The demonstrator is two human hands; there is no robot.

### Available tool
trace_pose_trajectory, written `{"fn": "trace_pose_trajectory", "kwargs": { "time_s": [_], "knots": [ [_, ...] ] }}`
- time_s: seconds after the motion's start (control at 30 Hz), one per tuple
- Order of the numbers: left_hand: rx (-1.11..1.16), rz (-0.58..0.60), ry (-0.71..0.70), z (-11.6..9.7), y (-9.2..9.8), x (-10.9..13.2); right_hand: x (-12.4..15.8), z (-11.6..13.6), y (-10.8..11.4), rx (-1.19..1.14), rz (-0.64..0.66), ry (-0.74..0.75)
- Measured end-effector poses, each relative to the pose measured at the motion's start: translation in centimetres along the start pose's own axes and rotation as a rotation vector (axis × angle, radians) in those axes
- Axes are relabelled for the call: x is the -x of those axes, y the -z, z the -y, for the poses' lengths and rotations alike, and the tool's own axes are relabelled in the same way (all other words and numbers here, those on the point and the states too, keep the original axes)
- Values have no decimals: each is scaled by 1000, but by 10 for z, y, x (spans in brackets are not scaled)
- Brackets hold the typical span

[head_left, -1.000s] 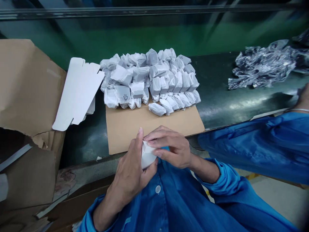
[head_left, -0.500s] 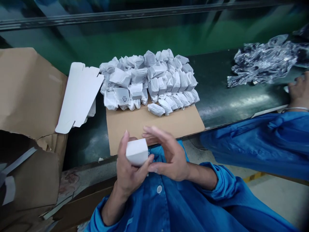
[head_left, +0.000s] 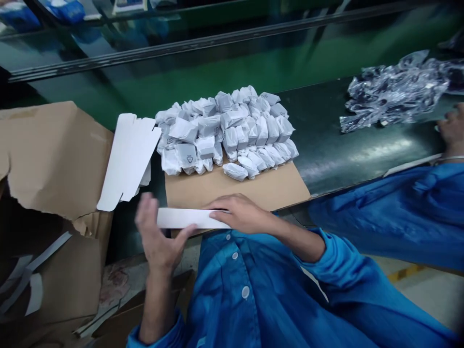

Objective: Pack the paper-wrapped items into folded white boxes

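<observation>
A long, narrow white box [head_left: 186, 218] lies level in front of my body, its long side facing me. My right hand [head_left: 241, 213] grips its right end, with the thumb along the near face and the fingers over the top. At the other end is my left hand [head_left: 157, 244], open and slightly blurred, the fingers upright beyond the box's end and the thumb near its lower edge. Whether the left palm touches the box, I cannot tell. Just beyond, several small items in white wrapping [head_left: 232, 128] are stacked on a cardboard sheet [head_left: 203, 188].
Flat white card pieces [head_left: 126, 159] lean by a large torn cardboard carton [head_left: 54, 154] on the left. Clear plastic bags with dark contents [head_left: 395, 92] lie on the dark green bench [head_left: 322, 130]. At far right, a co-worker's hand [head_left: 453, 128] rests on the bench.
The white box has turned from end-on to lengthwise across my view. My right hand has closed on its right end, while my left hand has opened and moved left.
</observation>
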State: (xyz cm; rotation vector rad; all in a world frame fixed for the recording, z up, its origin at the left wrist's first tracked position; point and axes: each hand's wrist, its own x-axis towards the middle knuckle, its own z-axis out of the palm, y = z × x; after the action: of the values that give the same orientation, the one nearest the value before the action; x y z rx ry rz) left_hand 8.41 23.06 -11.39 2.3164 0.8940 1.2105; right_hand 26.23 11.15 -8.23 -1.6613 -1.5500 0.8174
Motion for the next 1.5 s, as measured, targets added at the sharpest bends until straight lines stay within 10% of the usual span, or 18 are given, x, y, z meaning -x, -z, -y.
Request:
{"fn": "trace_pose_trajectory", "kwargs": {
  "time_s": [0.13,0.3,0.4,0.63,0.83,1.1,1.33,1.5],
  "knots": [
    [-260,427,-386,25,14,3,-24,11,23,542,-154,119],
    [-376,409,-367,26,19,-5,-38,10,46,1029,-158,-81],
    [-329,478,-409,12,15,-14,-40,5,49,1002,-73,-58],
    [-258,788,-585,-10,-9,-21,24,-12,39,448,-504,-222],
    [-158,815,-615,-2,-5,-21,77,-31,43,792,-329,-338],
    [-4,707,-609,-4,-4,-24,51,-38,64,619,-31,-197],
    [-31,631,-612,-6,-7,-25,53,-22,30,548,-403,-9],
    [-2,597,-617,-5,-10,-23,47,-26,-9,564,-440,49]
  ]
}}
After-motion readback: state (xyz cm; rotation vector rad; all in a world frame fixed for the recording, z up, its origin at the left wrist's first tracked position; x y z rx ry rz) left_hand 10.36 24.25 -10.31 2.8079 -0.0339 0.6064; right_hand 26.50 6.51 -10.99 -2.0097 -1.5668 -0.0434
